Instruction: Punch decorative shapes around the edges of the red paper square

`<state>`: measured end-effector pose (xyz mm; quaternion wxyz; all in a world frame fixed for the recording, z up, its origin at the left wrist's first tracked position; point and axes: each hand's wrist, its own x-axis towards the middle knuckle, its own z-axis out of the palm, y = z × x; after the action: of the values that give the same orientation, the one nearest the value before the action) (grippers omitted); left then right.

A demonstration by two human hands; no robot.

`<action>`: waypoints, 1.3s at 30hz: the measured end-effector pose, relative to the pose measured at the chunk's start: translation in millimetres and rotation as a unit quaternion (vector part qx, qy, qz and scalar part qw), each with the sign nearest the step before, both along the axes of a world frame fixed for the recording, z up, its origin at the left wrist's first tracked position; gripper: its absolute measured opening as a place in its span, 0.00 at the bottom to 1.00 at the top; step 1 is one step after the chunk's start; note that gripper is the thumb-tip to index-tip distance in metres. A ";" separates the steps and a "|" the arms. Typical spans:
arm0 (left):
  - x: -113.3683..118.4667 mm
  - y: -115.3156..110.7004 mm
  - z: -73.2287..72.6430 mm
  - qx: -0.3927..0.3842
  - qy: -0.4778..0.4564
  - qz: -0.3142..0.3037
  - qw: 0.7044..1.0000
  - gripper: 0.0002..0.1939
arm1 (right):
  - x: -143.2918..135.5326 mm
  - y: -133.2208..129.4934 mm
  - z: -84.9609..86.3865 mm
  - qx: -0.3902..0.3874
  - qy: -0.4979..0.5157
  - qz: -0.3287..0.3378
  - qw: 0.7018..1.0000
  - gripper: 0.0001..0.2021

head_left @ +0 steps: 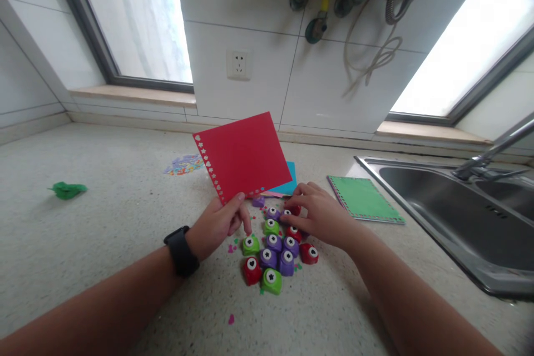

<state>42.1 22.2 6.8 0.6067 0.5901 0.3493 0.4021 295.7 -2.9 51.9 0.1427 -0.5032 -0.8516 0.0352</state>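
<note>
The left hand is pinching a red rectangular sheet of paper near its near-left corner, the thumb lying across the front and the other fingers curling below and behind. The sheet is tilting up above the middle of the speckled pale stone surface, rising from the fingers towards the back edge; small cut-outs are running down its left side and along part of its near side. The right hand is reaching over the far-right part of a group of red, green and purple plastic craft punches, its fingers bending and partly parted, the thumb resting at a purple punch with a white round button; whether they are gripping it, I cannot tell. A green stack of paper sheets is lying right of that hand, beside the steel sink.
</note>
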 end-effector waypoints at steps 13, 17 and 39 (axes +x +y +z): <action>0.2 -4.4 2.7 -0.014 -0.041 0.016 0.999 0.25 | -2.7 5.8 -2.6 -0.077 0.623 -0.047 0.777 0.12; -0.3 -6.2 -0.1 -0.023 -0.044 0.009 0.999 0.25 | -9.0 -0.6 2.4 -0.060 0.687 -0.011 0.724 0.18; -4.5 -7.7 -1.9 0.025 -0.030 -0.047 0.998 0.23 | -20.7 -16.1 4.6 -0.066 0.490 0.081 0.865 0.19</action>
<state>37.6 14.5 4.8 0.6202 0.6088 0.2924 0.3990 275.0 -18.9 56.5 0.5049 -0.3588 -0.7053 0.3447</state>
